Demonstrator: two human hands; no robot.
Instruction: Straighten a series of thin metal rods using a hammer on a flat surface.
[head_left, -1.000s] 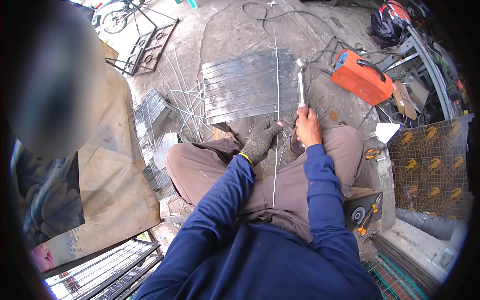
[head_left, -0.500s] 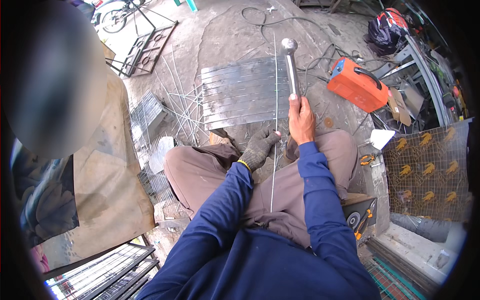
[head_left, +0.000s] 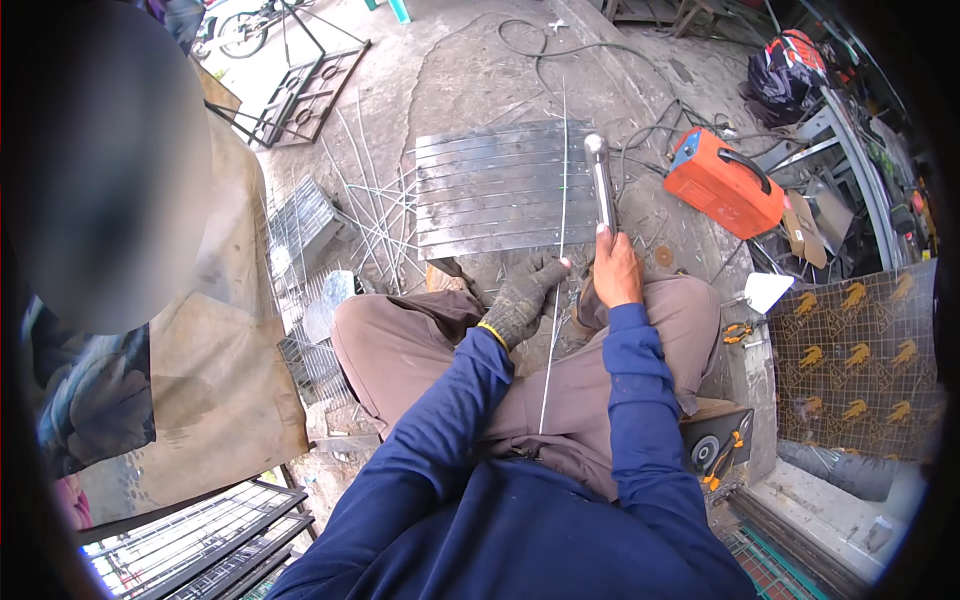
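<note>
My left hand, in a dark grey knit glove with a yellow cuff, is closed round a long thin metal rod. The rod runs lengthwise from my lap, and its far part lies across the right side of a slatted metal plate. My bare right hand grips a shiny metal hammer just right of the rod. The hammer's rounded head overlaps the plate's right edge in view; whether it touches cannot be told.
Loose thin rods lie left of the plate. To the right stand an orange machine with cables, a patterned board, pliers and an angle grinder. A brown-cloth-covered surface is at left; a black metal frame lies beyond.
The hammer has come down and nearer to me, its head dropping from beyond the plate's far edge to beside it. My left hand keeps hold of the rod. The view has shifted slightly.
</note>
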